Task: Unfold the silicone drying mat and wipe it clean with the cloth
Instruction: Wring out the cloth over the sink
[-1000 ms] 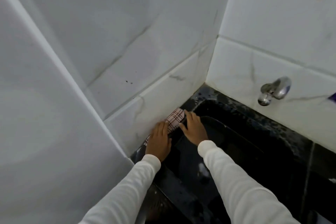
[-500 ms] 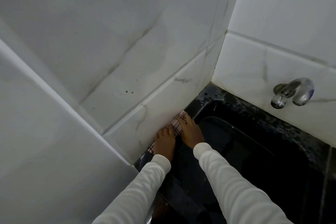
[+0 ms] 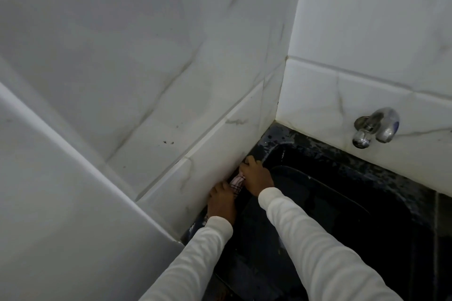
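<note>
Both hands, left [image 3: 221, 199] and right [image 3: 255, 176], are wedged against the tiled wall [image 3: 215, 151] on the left, with the cloth [image 3: 236, 182] between them; no room on that side. The corner closes things off ahead. To the right the dark sink [image 3: 342, 215] lies open, with only the tap [image 3: 375, 127] sticking out above its far rim.

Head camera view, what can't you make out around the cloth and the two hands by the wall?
- Checked cloth: only a strip shows between the hands; the left hand and right hand cover the rest.
- Right hand's fingertips: too small and dim to tell their grip.
- Drying mat: the dark sink is too dim to pick it out.
- Sink's near end: cut off by the bottom edge and the sleeves.
</note>
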### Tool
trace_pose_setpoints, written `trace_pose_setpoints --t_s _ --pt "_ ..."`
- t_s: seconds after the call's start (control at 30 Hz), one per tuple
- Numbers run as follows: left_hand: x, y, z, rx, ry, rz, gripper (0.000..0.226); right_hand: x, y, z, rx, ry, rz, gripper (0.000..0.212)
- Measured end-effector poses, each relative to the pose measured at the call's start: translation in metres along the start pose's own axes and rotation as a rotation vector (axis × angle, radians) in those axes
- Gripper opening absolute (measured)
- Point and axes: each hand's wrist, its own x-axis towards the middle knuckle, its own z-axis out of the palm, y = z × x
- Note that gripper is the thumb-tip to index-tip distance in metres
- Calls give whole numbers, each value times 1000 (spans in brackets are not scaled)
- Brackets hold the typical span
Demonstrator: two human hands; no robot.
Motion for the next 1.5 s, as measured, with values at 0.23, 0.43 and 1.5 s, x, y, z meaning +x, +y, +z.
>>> trace_pose_setpoints --t_s 0.23,0.43,1.5 --pt "12 32 -27 -213 -70 173 37 -46 56 -40 428 112 168 19" --pt "-9 107 -62 -835 -412 199 35 -115 116 -95 669 295 319 18" --pt "-293 363 -34 -938 -951 829 87 -485 235 -130 1343 710 891 55"
